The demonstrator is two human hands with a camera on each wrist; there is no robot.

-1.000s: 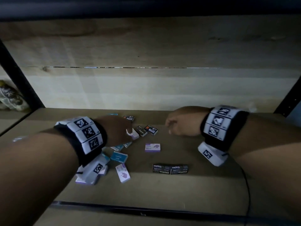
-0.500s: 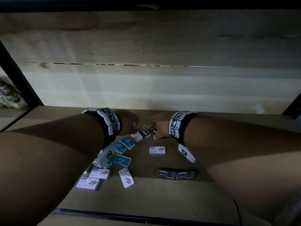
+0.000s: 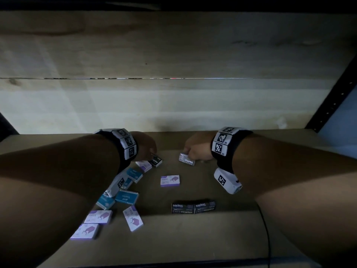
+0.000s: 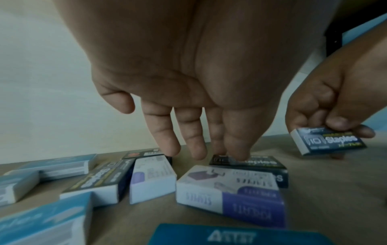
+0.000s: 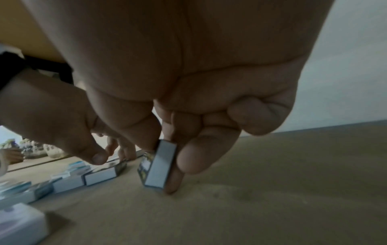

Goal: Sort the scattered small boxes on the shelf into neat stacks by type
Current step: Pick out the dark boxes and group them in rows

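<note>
The right hand (image 3: 197, 149) pinched a dark staples box (image 3: 187, 159) between thumb and fingers, tilted, at the far right of the scattered boxes on the shelf (image 3: 193, 238). The left hand (image 3: 145, 147), fingers straight and reaching down, touched another dark box (image 4: 247, 163) lying flat just beyond a white-and-purple box (image 4: 230, 190). Two more dark boxes (image 3: 193, 206) lay end to end nearer the front, with blue boxes (image 3: 126, 196) to their left.

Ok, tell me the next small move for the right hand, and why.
Probably carry the dark staples box that the right hand pinches over to the dark pair near the shelf's front edge and set it there: same type, and that pair already lies side by side.
</note>
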